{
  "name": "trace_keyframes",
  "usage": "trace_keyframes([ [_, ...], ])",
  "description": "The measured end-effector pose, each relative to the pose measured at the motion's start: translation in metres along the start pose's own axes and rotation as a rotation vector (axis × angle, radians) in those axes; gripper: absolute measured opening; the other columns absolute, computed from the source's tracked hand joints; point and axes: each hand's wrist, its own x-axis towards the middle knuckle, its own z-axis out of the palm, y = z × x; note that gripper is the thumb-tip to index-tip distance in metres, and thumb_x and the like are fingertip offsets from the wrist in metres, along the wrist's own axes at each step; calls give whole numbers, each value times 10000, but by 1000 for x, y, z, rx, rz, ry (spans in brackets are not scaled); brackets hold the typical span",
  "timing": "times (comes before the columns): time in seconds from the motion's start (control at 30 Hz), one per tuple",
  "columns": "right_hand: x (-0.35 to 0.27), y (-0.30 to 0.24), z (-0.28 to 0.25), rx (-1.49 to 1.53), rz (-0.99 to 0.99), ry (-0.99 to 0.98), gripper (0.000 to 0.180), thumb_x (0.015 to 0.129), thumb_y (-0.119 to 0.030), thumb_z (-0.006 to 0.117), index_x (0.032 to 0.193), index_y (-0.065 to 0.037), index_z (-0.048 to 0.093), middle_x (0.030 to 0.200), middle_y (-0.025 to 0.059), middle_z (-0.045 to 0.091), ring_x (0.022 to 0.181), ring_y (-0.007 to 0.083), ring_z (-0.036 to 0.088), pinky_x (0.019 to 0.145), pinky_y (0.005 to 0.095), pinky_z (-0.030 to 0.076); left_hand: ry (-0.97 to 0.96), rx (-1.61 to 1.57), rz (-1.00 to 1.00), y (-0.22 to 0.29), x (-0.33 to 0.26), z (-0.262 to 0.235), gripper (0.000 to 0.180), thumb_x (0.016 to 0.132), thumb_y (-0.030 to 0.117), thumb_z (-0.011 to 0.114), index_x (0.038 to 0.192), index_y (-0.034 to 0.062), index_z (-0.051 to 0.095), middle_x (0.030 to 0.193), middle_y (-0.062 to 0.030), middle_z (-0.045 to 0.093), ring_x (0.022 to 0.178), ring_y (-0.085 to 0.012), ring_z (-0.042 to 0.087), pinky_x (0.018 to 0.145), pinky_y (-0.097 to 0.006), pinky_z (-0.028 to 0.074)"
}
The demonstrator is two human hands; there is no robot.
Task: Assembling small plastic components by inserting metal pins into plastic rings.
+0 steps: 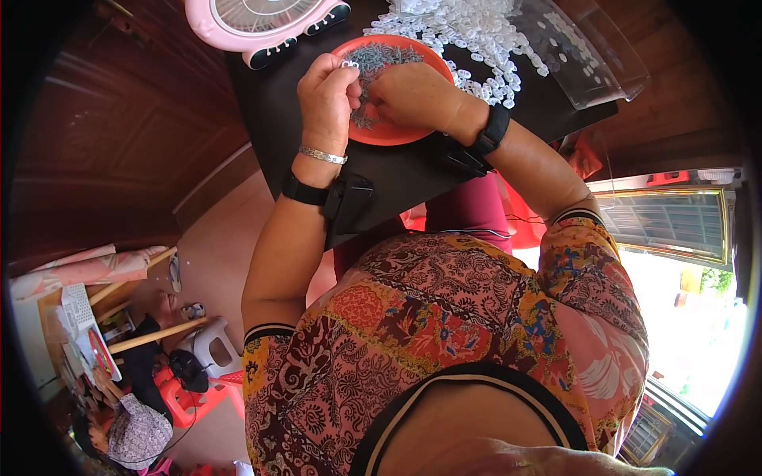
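Both hands (pixel 373 99) curled over plate (pixel 397 133)

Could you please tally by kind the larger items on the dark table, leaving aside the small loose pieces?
Orange plate: 1
Pink fan: 1
Clear plastic container: 1
Total: 3

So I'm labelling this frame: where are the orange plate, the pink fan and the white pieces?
orange plate (pixel 397 133), head view, bare near rim.
pink fan (pixel 262 20), head view, its grille.
white pieces (pixel 476 32), head view, middle of the heap.
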Motion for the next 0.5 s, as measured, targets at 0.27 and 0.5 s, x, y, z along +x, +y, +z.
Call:
trace_keyframes([
  [0.27, 3, -1, -4, 3, -79, -22, 156, 750, -175, 568, 813, -47, 632, 743, 148, 633, 708, 337, 622, 620, 430, 490, -30, -22, 6, 1, 1, -2, 104, 793, 39, 543, 692, 43, 520, 580, -32, 513, 474, -95, 446, 437, -216, 348],
  [0.5, 5, 32, -19, 258, -81, 249, 130, 725, -119, 589, 812, -23, 601, 710, 148, 612, 675, 296, 606, 626, 349, 483, -31, -32, -26, 1, -1, -1, 79, 813, 62, 543, 736, 49, 531, 587, -30, 516, 481, -82, 450, 436, -205, 346],
])
